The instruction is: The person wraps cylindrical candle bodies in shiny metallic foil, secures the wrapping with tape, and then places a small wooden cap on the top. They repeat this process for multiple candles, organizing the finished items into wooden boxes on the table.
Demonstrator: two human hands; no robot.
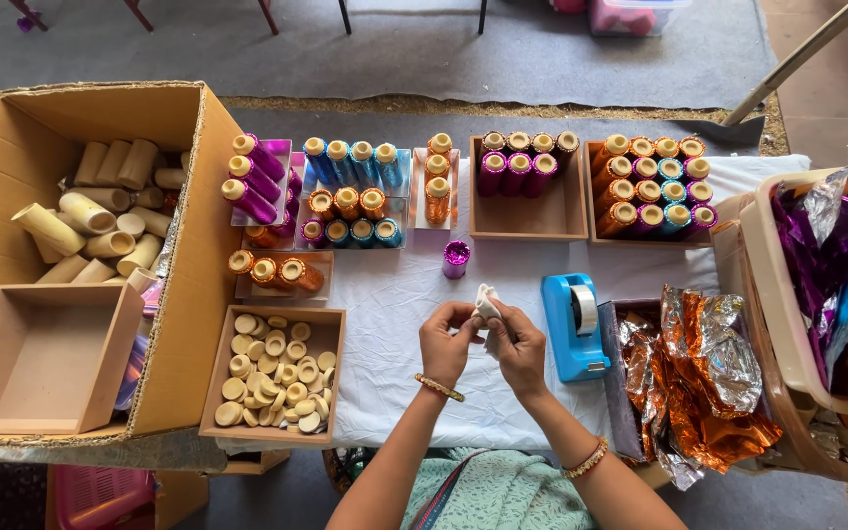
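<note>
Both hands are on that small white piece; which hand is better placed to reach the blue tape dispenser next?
Probably the right hand. It sits on the same side as the blue tape dispenser, just beside it, with nothing in between. The left hand would have to cross over the right hand and the small white piece.

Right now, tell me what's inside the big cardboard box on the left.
The cardboard box holds a heap of cream tubes and an empty brown tray. Whatever lies beneath the tray and the heap is covered.

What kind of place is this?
Probably a small handicraft workshop: trays of foil-wrapped spools, a cardboard box of bare tubes, and a blue tape dispenser beside the hands at a cloth-covered table.
</note>
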